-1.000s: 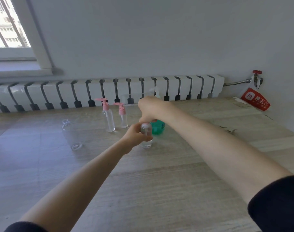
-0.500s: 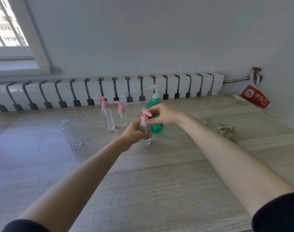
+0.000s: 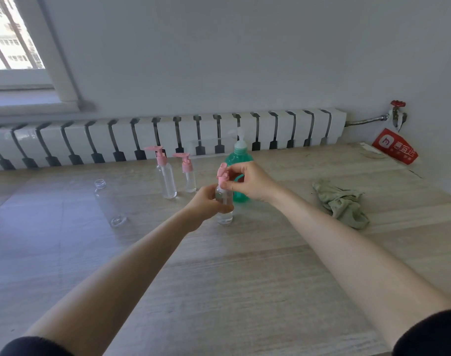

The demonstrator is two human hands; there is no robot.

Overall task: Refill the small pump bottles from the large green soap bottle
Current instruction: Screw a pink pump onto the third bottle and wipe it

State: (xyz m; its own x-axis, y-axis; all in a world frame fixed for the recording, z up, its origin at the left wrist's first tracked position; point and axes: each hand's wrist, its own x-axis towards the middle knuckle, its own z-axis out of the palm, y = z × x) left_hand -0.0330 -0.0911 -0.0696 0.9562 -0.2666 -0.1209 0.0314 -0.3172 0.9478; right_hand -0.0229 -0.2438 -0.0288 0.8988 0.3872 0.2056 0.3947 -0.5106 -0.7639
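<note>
Head view, centre of the frame: the fingers (image 3: 235, 172) of the right hand (image 3: 254, 185) are curled in a pinch on the pink pump head (image 3: 222, 176), which sits on top of a small clear bottle (image 3: 224, 217). The left hand (image 3: 205, 202) wraps its fingers round the body of this bottle, which stands upright on the tabletop (image 3: 245, 278). Just behind the right hand stands the large green soap bottle (image 3: 241, 156), partly hidden by it. Left of it, two more pump bottles (image 3: 167, 178) with pink tops stand upright side by side. Further left, an open clear bottle (image 3: 108, 201) lies on its side. At the right of the frame lies a crumpled green cloth (image 3: 341, 205), with a red packet (image 3: 394, 146) beyond it at the wall. A white radiator (image 3: 167, 132) runs along the back.
</note>
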